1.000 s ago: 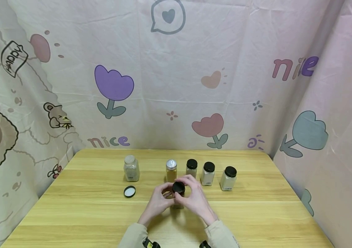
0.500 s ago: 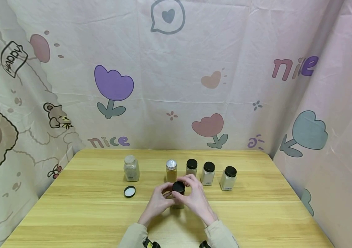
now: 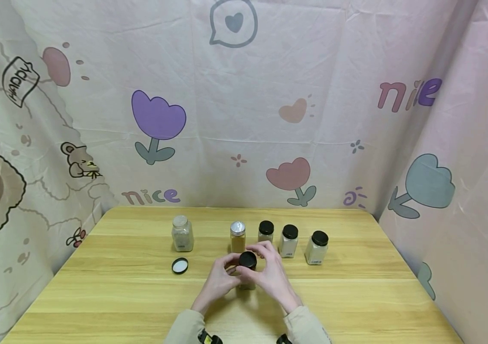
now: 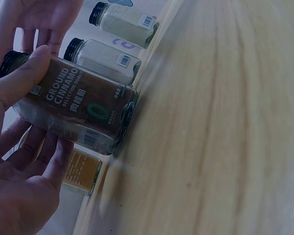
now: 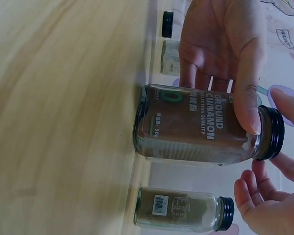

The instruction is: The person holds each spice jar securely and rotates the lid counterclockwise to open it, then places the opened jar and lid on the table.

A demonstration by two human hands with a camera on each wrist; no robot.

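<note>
A glass jar of ground cinnamon (image 4: 83, 100) with brown powder stands upright on the table in front of the person. The left hand (image 3: 222, 275) grips its body, the thumb lying across the label near the neck in the left wrist view. Around the black lid (image 5: 273, 133) are the thumb and forefinger of the right hand (image 3: 268, 274), which pinches it from the side. The right hand's other fingers (image 5: 255, 188) are bent below the lid in the right wrist view. In the head view the hands hide much of the jar's body.
Behind the hands stand a silver-topped jar of yellowish powder (image 3: 238, 241) and three black-lidded jars, the rightmost jar (image 3: 316, 249) apart. At left is a pale jar (image 3: 182, 236) without a black lid; a loose black lid (image 3: 179, 265) lies before it. A printed curtain (image 3: 244, 119) hangs behind the table.
The right thumb has slid slightly left across the front of the lid, and the right fingertips have shifted a little. The left hand and the jar have stayed in place.
</note>
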